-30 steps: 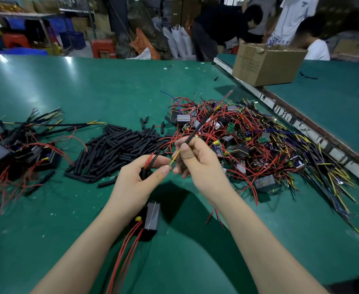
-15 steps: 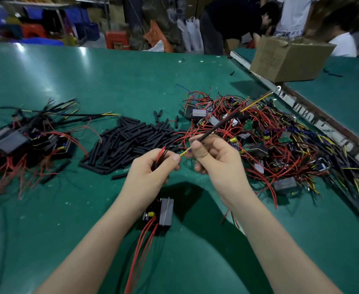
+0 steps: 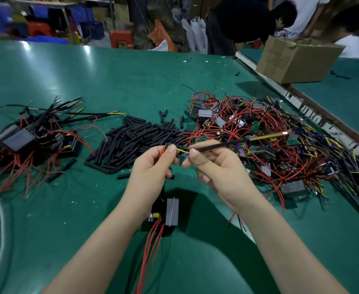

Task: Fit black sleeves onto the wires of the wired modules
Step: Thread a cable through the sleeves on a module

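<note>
Left hand (image 3: 153, 168) pinching red wires and a yellow wire (image 3: 182, 150) above the green table (image 3: 89, 81). Right hand (image 3: 218, 168) pinching the black sleeve (image 3: 221, 144) already on that wire. Wired module (image 3: 171, 212) hanging beneath the left wrist. Loose sleeve pile (image 3: 136, 141) just beyond.

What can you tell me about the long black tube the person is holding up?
The black sleeve is a thin, straight tube that looks like soft rubbery plastic. It is threaded on a yellow wire, which sticks out of both ends. It points up and to the right, raised above the green table and the messy pile of wired modules. The right hand pinches its near end between thumb and fingertips. The left hand pinches the wires just beside it, not touching the sleeve.
</note>
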A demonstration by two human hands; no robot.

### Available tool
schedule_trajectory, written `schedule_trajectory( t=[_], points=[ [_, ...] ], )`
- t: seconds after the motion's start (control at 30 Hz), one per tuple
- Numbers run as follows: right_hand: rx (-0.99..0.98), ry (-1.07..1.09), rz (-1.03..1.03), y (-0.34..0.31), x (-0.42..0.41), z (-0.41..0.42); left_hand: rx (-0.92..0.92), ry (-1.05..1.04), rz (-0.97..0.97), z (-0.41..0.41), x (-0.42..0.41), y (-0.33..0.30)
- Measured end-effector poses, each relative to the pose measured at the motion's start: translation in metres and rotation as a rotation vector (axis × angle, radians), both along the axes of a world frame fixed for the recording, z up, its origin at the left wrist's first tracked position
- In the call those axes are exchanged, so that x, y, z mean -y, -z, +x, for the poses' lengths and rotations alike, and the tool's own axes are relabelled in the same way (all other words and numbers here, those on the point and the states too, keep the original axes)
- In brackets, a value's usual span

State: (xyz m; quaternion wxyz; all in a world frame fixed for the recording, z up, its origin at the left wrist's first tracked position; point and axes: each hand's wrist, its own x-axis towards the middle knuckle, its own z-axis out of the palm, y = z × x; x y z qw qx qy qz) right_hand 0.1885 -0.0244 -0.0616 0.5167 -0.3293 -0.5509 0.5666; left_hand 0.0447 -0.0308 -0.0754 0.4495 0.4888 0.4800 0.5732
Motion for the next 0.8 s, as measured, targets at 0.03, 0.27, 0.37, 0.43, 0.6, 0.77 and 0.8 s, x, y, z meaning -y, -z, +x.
schedule_trajectory(
  t=[0.03,0.27,0.37,0.43,0.6,0.77,0.8],
  points=[
    [0.033,0.012,0.012,0.001,0.001,0.0,0.037,0.0,-0.017,0.0,0.0,-0.001],
    [0.255,0.118,0.197,0.01,0.006,0.0,0.094,0.055,-0.096,0.006,0.003,0.0],
    [0.437,0.191,0.349,0.015,0.009,-0.001,-0.091,0.043,-0.027,0.005,0.005,0.002],
    [0.461,0.262,0.402,0.016,0.009,0.0,-0.125,0.095,0.041,0.004,0.006,0.0],
    [0.25,0.237,0.248,0.01,0.01,0.001,-0.045,0.174,0.055,0.004,0.008,-0.003],
    [0.038,0.221,0.125,0.006,0.011,0.0,0.085,0.188,-0.031,0.005,0.008,-0.005],
    [0.027,0.251,0.112,0.005,0.01,0.0,0.072,0.17,-0.029,0.004,0.007,-0.005]
  ],
)
